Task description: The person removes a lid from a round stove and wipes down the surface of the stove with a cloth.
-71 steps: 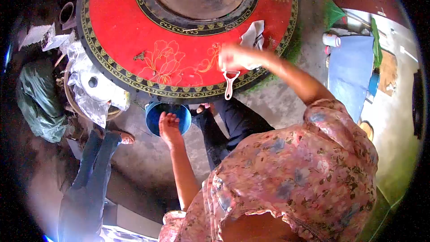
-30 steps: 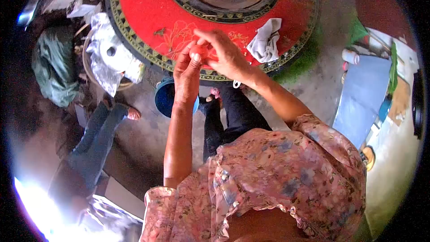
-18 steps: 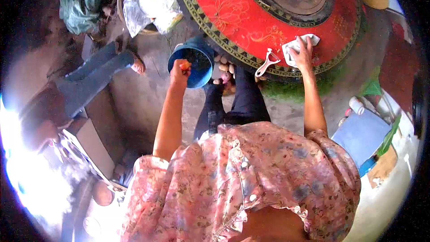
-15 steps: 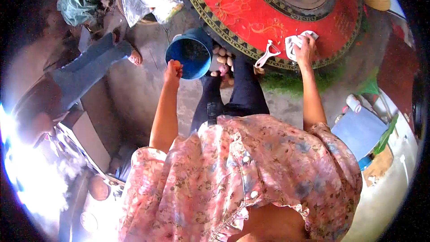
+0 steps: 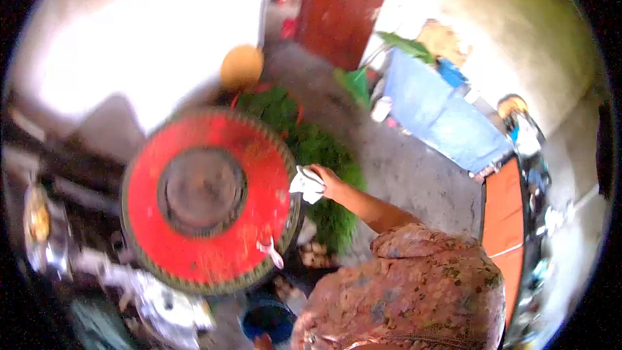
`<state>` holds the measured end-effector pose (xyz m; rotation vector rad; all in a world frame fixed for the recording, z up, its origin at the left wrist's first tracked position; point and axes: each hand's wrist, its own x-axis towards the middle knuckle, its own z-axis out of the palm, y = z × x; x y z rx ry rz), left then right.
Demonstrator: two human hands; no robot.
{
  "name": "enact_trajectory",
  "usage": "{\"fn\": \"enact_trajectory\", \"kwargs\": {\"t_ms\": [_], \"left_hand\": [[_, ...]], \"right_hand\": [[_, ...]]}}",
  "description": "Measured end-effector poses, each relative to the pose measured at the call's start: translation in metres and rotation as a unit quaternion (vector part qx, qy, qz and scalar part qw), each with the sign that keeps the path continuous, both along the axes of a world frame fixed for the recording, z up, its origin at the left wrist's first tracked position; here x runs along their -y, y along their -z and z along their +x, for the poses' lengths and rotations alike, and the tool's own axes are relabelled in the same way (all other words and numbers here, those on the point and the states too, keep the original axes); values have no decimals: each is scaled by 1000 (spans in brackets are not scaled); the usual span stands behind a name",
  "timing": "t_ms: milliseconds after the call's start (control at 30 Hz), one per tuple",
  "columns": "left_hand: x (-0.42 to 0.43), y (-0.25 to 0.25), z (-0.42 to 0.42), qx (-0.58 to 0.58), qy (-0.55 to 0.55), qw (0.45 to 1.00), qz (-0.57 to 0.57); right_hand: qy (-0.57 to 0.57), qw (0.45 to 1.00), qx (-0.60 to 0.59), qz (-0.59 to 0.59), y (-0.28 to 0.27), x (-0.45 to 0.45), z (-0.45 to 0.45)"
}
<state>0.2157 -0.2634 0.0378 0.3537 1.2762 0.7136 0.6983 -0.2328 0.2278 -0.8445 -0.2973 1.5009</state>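
My right hand grips a crumpled white cloth at the right rim of a round red table with a dark patterned border. On the table's near edge lies a white peeler. A blue bucket stands on the floor below the table. Only a small blurred part of my left hand shows at the bottom edge, over the bucket; its fingers cannot be made out. Small roundish brown things lie under the table's near side.
Feathery green plants spread on the floor right of the table. Farther right are a blue covered surface and an orange panel. A red-brown door stands behind. White plastic bags lie at lower left.
My view has swung to the right. My right hand has carried the cloth from the tabletop to its rim. My left hand, earlier closed on something small and orange beside the bucket, is mostly out of view.
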Motion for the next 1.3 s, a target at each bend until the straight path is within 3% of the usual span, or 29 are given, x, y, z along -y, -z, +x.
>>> {"fn": "enact_trajectory", "kwargs": {"t_ms": [33,100,167,200,300,367,433,500,600,733,1000,1300], "left_hand": [[-21,-28,31,11,41,999,34],[-34,-77,78,27,108,990,92],[-40,-129,119,52,167,973,149],[-40,-153,135,62,192,964,172],[-36,-213,164,95,241,937,233],[-30,-244,178,113,266,920,265],[-25,-270,189,127,281,907,289],[-19,-283,194,132,290,898,303],[-14,-291,196,129,295,894,310],[-17,-287,190,113,290,898,312],[-29,-242,153,41,240,932,269],[-26,-146,61,-93,128,973,168]], "right_hand": [[165,983,64,-58,-49,-1,16],[275,925,249,-81,-71,-5,113],[277,900,335,32,-215,19,141],[299,856,421,37,-276,24,161],[373,629,682,-23,-450,25,202],[406,472,780,-61,-554,27,201],[416,351,837,-64,-641,28,174],[417,289,860,-56,-703,29,125],[410,286,857,-123,-765,13,66],[430,266,851,-140,-795,-1,22],[433,272,849,-131,-800,-36,19],[406,290,858,-124,-764,-57,38]]}}
